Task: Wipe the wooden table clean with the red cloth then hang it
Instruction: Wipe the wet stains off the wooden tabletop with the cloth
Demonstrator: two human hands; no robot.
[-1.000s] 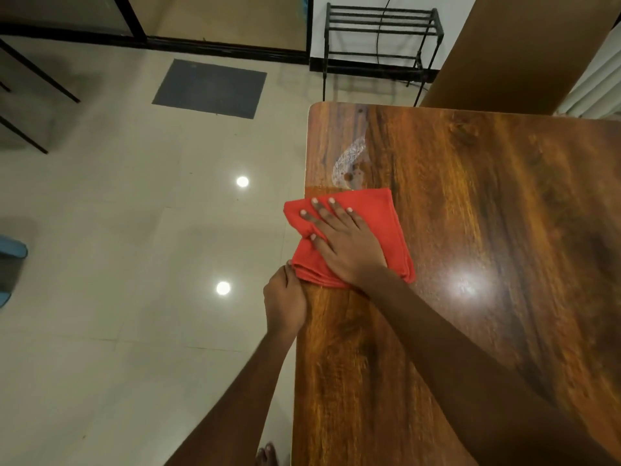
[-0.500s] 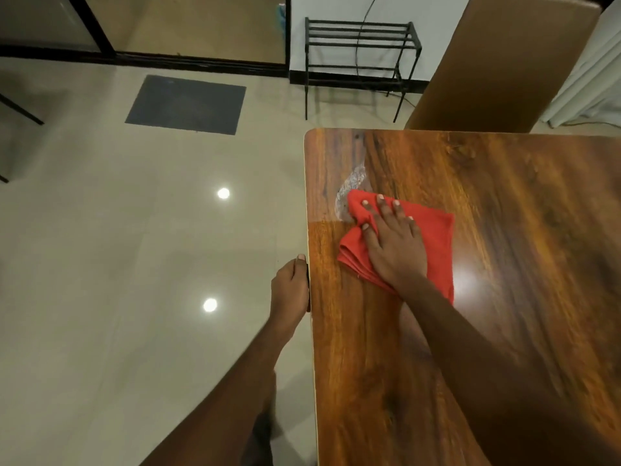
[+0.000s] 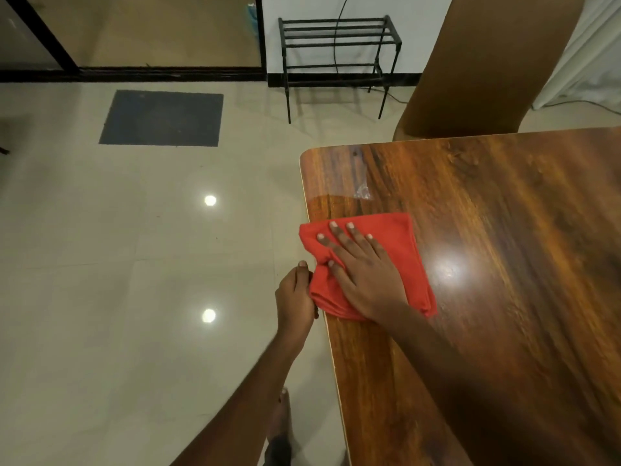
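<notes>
my right hand [image 3: 366, 274] presses flat on the soft cloth [image 3: 405, 250]; left hand [image 3: 295, 297] at 9 o'clock, grip unclear. i'd pinch its edge.

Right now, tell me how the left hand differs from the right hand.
The right hand lies spread flat on the red cloth; the left hand is curled. The right hand is over the wooden table; the left hand sits off its edge, beside the cloth. Whether the left hand grips anything cannot be told. Both are bare and close to the cloth's left side.
</notes>
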